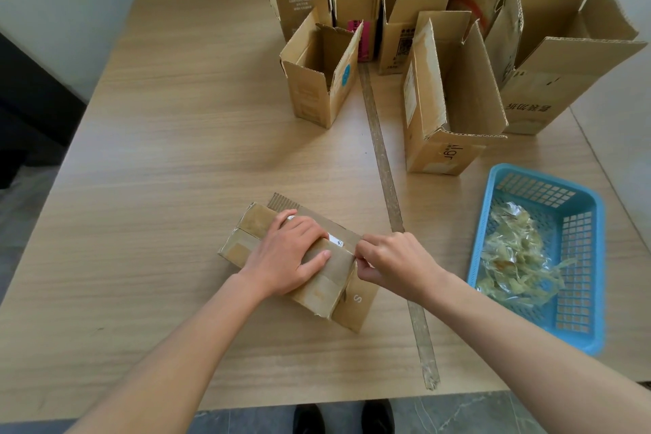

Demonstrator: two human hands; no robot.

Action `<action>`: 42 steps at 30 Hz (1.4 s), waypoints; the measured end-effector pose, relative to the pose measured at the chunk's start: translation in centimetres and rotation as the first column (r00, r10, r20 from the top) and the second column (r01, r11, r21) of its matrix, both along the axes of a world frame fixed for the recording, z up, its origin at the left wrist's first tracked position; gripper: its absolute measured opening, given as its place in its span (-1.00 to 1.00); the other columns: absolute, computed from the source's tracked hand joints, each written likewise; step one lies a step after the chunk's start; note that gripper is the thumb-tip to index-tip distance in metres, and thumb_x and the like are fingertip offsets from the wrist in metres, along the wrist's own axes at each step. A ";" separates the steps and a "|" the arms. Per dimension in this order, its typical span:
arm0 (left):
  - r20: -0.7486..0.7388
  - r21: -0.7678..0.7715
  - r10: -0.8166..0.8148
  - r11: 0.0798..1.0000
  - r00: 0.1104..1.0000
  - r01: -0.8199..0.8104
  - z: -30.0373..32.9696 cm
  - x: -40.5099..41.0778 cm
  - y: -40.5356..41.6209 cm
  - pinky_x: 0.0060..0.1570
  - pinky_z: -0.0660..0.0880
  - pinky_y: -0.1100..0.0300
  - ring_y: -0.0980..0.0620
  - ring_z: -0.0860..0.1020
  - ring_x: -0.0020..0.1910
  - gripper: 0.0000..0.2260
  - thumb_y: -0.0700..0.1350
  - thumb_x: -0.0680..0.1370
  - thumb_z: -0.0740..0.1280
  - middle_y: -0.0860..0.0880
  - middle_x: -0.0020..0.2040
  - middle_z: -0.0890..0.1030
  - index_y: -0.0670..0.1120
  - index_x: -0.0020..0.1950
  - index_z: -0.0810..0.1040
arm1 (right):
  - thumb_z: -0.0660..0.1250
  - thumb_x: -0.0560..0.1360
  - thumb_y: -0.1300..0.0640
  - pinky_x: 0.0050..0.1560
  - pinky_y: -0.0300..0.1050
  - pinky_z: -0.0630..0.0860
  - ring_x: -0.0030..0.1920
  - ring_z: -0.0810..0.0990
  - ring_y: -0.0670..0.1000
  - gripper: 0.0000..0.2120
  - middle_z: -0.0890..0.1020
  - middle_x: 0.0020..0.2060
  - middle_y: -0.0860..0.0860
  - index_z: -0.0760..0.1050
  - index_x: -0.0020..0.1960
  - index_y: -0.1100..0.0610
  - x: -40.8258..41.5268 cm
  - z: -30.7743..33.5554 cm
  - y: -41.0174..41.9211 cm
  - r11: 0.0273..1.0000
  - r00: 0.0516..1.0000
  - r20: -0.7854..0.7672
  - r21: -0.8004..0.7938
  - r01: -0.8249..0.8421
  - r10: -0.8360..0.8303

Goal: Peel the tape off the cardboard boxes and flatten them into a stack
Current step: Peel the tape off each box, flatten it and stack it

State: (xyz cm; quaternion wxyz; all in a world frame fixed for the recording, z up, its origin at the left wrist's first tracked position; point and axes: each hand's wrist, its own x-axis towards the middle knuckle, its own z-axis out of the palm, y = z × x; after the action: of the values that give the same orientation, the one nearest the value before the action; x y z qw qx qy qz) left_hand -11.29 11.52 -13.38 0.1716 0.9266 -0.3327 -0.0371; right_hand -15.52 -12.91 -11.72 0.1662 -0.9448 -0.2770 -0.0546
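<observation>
While the left half of the table (148,151) shows only bare wood, the work sits near the front edge at centre: a taped box (299,264) lying on its side, not yet collapsed. On it rests the left hand (287,255), fingers straight and spread, pressing the box down without gripping it. Just beside it, at the box's right end, the right hand (394,266) has its fingers curled and pinched together at the tape (355,250) along the edge; I judge a strip is being started there, though the tape end itself is too small to make out under the fingertips. Brown tape bands also cross the box's left end, so this box seems to have most of its peeling left. No flattened stack appears anywhere, so that part looks unbegun. Further right, a long strip (384,166) runs across the table from the far boxes to the front edge; whether it is stuck down or loose I cannot tell. Behind it, a crowd of open boxes (454,95) stands upright, flaps up, all awaiting flattening; their rear members are cut off by the top edge, and any tape on their undersides is hidden. At far right, a blue basket (591,342) holds a tangle of peeled tape, so some stripping looks done.
</observation>
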 end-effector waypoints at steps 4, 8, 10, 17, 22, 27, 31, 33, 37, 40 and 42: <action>0.000 0.003 -0.014 1.000 1.000 0.014 0.0 0.1 0.2 0.52 0.12 0.01 0.10 0.49 0.26 -0.68 0.17 0.63 0.14 0.14 0.09 0.58 0.02 0.17 0.54 | 0.27 0.38 0.16 -0.59 -0.23 0.10 -0.51 0.45 0.06 -0.89 0.46 -0.41 -0.03 0.45 -0.33 0.11 1.0 0.9 -0.3 0.988 0.993 0.069 -0.125 -0.090 0.099; 0.000 -0.004 -0.008 1.000 1.000 0.008 0.1 0.0 0.2 0.52 0.11 0.01 0.10 0.50 0.25 -0.68 0.17 0.63 0.14 0.15 0.08 0.58 0.02 0.16 0.54 | 0.30 0.52 0.14 -0.37 0.00 0.55 -0.32 0.61 0.08 -0.86 0.63 -0.20 -0.09 0.64 -0.10 0.06 2.2 1.2 -1.5 1.000 0.972 -0.235 0.004 -0.012 0.013; 0.002 -0.005 -0.005 1.000 1.000 0.005 0.1 0.0 0.1 0.52 0.11 0.02 0.11 0.50 0.25 -0.68 0.18 0.63 0.13 0.15 0.07 0.58 0.03 0.16 0.55 | 0.33 0.58 0.13 -0.08 0.00 0.61 -0.14 0.67 -0.02 -0.80 0.67 0.03 -0.10 0.65 0.16 0.03 2.1 1.4 -1.4 0.994 0.907 -0.421 0.108 0.026 0.022; 0.022 -0.018 -0.011 1.000 1.000 0.012 0.0 0.2 0.3 0.51 0.16 0.00 0.10 0.51 0.22 -0.70 0.18 0.62 0.16 0.15 0.06 0.57 0.02 0.13 0.55 | 0.26 0.63 0.21 0.11 -0.02 0.59 0.02 0.68 -0.08 -0.74 0.73 0.02 -0.09 0.65 0.20 -0.01 1.3 1.3 -0.2 0.943 0.732 -0.681 0.251 0.218 0.012; 0.033 -0.024 -0.007 1.000 0.999 0.008 -0.1 0.3 0.2 0.50 0.18 0.02 0.09 0.52 0.19 -0.68 0.20 0.62 0.17 0.14 0.03 0.57 0.01 0.10 0.55 | 0.31 0.62 0.19 0.10 -0.07 0.58 -0.02 0.63 -0.17 -0.82 0.70 -0.02 -0.13 0.64 0.13 0.01 1.5 1.0 -0.6 0.936 0.703 -0.711 0.259 0.239 0.017; 0.048 -0.012 -0.009 1.000 0.999 0.009 -0.2 0.3 0.2 0.51 0.17 0.04 0.09 0.52 0.19 -0.68 0.20 0.63 0.17 0.14 0.02 0.57 0.01 0.11 0.56 | 0.18 0.63 0.33 0.09 -0.31 0.44 0.00 0.54 -0.19 -0.63 0.61 0.15 -0.07 0.56 0.34 0.09 1.5 0.5 0.3 0.973 0.770 -0.637 0.204 0.106 0.050; 0.045 -0.009 -0.009 1.000 0.999 0.010 -0.3 0.3 0.2 0.50 0.18 0.03 0.09 0.52 0.19 -0.68 0.20 0.63 0.17 0.13 0.02 0.57 0.01 0.11 0.56 | 0.32 0.59 0.27 -0.02 -0.13 0.49 -0.06 0.59 -0.06 -0.72 0.69 -0.05 -0.07 0.68 0.18 0.02 1.5 0.1 0.3 0.975 0.810 -0.586 0.177 0.136 -0.007; 0.045 -0.011 -0.007 1.000 0.999 0.008 -0.3 0.3 0.2 0.50 0.18 0.03 0.09 0.52 0.19 -0.68 0.21 0.63 0.17 0.13 0.02 0.57 0.01 0.11 0.55 | 0.37 0.57 0.23 -0.07 -0.16 0.50 -0.13 0.59 -0.10 -0.79 0.71 -0.12 -0.10 0.71 0.10 0.01 1.7 0.3 0.0 0.972 0.813 -0.582 0.171 0.159 -0.031; 0.040 -0.011 0.002 1.000 0.999 -0.002 -0.3 0.3 0.1 0.51 0.15 0.07 0.09 0.52 0.19 -0.66 0.22 0.62 0.15 0.13 0.02 0.57 0.01 0.10 0.55 | 0.35 0.59 0.21 -0.05 -0.18 0.46 -0.04 0.61 -0.01 -0.86 0.69 -0.06 -0.04 0.67 0.06 0.10 2.0 0.5 0.2 0.988 0.839 -0.544 0.119 0.100 -0.019; 0.046 -0.009 -0.001 1.000 0.999 0.001 -0.3 0.3 0.1 0.50 0.17 0.06 0.09 0.52 0.18 -0.67 0.22 0.62 0.16 0.13 0.01 0.57 0.01 0.09 0.55 | 0.27 0.63 0.18 -0.04 -0.08 0.46 -0.02 0.59 0.09 -0.86 0.61 0.02 -0.01 0.59 0.10 0.12 1.7 0.2 0.5 0.995 0.862 -0.506 0.075 0.065 -0.018; 0.050 -0.008 -0.003 1.000 0.999 0.003 -0.3 0.3 0.1 0.50 0.18 0.05 0.09 0.52 0.18 -0.67 0.22 0.62 0.16 0.13 0.02 0.57 0.01 0.09 0.55 | 0.24 0.64 0.16 -0.09 0.04 0.51 -0.08 0.58 0.16 -0.89 0.55 0.04 -0.01 0.53 0.11 0.08 1.4 -0.1 0.6 0.999 0.879 -0.477 0.028 0.025 -0.009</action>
State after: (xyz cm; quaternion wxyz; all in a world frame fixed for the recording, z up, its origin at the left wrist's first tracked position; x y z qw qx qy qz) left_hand -11.01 11.66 -13.67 0.1671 0.9260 -0.3383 -0.0130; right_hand -14.14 -12.33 -11.83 0.2443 -0.9288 -0.2184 0.1732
